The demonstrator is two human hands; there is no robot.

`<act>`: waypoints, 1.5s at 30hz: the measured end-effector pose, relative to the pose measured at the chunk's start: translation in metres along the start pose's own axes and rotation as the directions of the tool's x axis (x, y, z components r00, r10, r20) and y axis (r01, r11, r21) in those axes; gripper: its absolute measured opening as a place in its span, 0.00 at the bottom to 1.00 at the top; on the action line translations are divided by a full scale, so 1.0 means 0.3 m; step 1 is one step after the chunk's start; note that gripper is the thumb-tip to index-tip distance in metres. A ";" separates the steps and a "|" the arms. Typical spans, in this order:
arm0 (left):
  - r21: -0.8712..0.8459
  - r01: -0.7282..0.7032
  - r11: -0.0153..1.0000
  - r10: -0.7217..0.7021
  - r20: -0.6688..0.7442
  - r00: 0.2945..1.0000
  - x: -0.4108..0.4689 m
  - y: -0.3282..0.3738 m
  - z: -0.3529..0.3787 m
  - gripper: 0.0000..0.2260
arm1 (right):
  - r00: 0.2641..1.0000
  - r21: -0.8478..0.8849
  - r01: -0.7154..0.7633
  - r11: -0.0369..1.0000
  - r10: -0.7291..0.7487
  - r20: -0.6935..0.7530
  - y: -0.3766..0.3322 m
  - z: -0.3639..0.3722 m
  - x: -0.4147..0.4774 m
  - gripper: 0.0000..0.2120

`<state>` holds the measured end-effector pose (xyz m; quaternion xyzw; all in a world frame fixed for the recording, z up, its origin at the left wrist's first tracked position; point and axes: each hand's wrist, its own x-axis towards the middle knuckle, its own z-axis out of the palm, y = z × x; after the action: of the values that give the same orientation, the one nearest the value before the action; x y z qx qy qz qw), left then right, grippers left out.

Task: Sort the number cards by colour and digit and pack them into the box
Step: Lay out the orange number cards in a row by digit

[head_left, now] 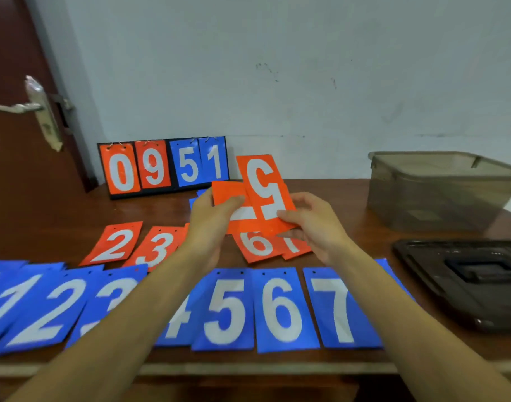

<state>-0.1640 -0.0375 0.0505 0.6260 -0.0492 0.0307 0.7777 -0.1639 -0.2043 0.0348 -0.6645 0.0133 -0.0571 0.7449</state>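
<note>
Clear run over bare tabletop [353,198] rightward to open-topped box [422,198]; nearer right, blocked by flat dark lid [451,300].

A: What covers the left hand [210,216] and the right hand [312,224]?
B: Only skin. Both are bare from the fingertips to the wrist.
A: And further back from the fingers?
B: The left forearm [138,309] and right forearm [408,314] are bare too, right to the lower edge. The nails are too blurred to describe.

Two orange cards [264,184] held up, one scoreboard [173,169], one box [440,192], one lid [463,282]
</note>
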 end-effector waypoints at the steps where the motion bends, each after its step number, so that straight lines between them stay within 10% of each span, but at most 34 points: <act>1: 0.013 -0.002 1.000 0.002 0.000 1.000 -0.034 0.000 -0.022 0.05 | 1.000 -0.021 0.021 1.000 -0.021 0.014 0.005 0.001 -0.033 0.14; 8: 0.138 0.048 0.989 -0.046 -0.023 0.999 -0.198 -0.081 -0.145 0.05 | 0.991 -0.232 0.084 0.969 -0.105 -0.078 0.058 -0.020 -0.173 0.13; 17: -0.178 0.159 0.971 -0.203 -0.264 0.943 -0.190 -0.099 -0.237 0.03 | 0.991 -0.194 0.079 0.978 -0.056 0.119 0.071 -0.029 -0.213 0.12; 26: 0.251 0.066 0.966 -0.073 0.016 0.997 -0.125 -0.056 -0.197 0.03 | 0.951 -0.543 0.306 0.782 -0.220 0.219 0.020 0.065 -0.093 0.13; 35: 0.239 0.050 0.970 -0.073 0.085 0.994 -0.092 -0.085 -0.214 0.07 | 0.882 -0.683 0.417 0.600 -0.449 0.144 0.031 0.180 0.026 0.18; 45: 0.350 0.125 0.928 -0.200 0.188 0.961 -0.067 -0.088 -0.319 0.07 | 0.995 -0.309 -0.060 0.949 0.082 0.057 0.029 0.216 0.094 0.12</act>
<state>-0.1775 0.0506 0.0022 0.7504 -0.0769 -0.0961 0.6495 -0.1291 -0.1422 0.0352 -0.7728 0.0201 -0.0046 0.6343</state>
